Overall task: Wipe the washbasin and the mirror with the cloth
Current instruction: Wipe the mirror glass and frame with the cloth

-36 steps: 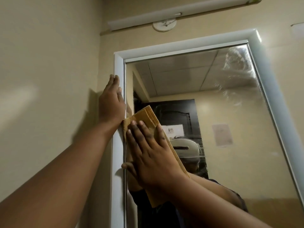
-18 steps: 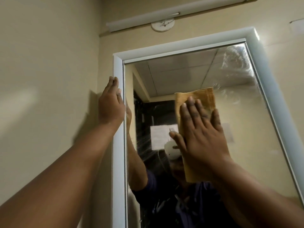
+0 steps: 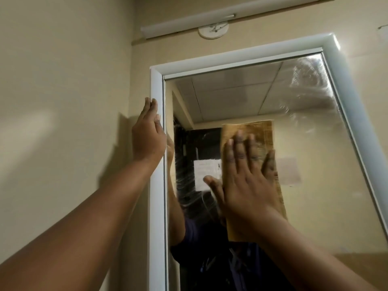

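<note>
- Head view: right hand (image 3: 245, 185), fingers straight and spread, presses the folded tan cloth (image 3: 263, 131) flat on the mirror (image 3: 231, 95), mid-glass.
- Left hand (image 3: 148, 135), fingers straight, rests on the white frame (image 3: 156, 85); holds nothing.
- Smears show upper right and left of the cloth; mirror wiping looks partway done.
- Washbasin out of view; its state cannot be told.

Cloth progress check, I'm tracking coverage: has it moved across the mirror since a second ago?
Yes. The cloth moved right, away from the mirror's left frame, toward mid-glass.
</note>
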